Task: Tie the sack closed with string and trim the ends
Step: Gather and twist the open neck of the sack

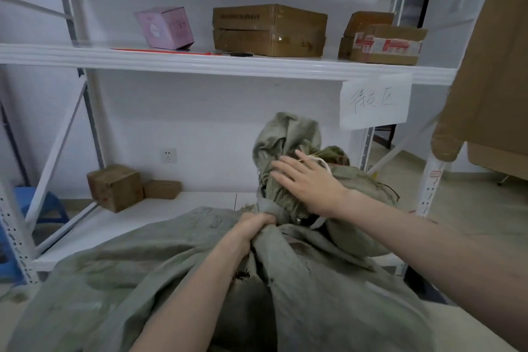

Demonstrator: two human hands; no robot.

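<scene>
at frame centre the left hand, fist curled round the sack neck, should squeeze tight while the right hand (fingers spread flat) compresses the bunched top.

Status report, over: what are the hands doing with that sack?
Left hand gripping sack at its gathered neck. Right hand open, flat on the bunched top. White string beside right hand, no knot visible.

Upper shelf w/ pink box & brown cartons; 2 sm. boxes below.
</scene>
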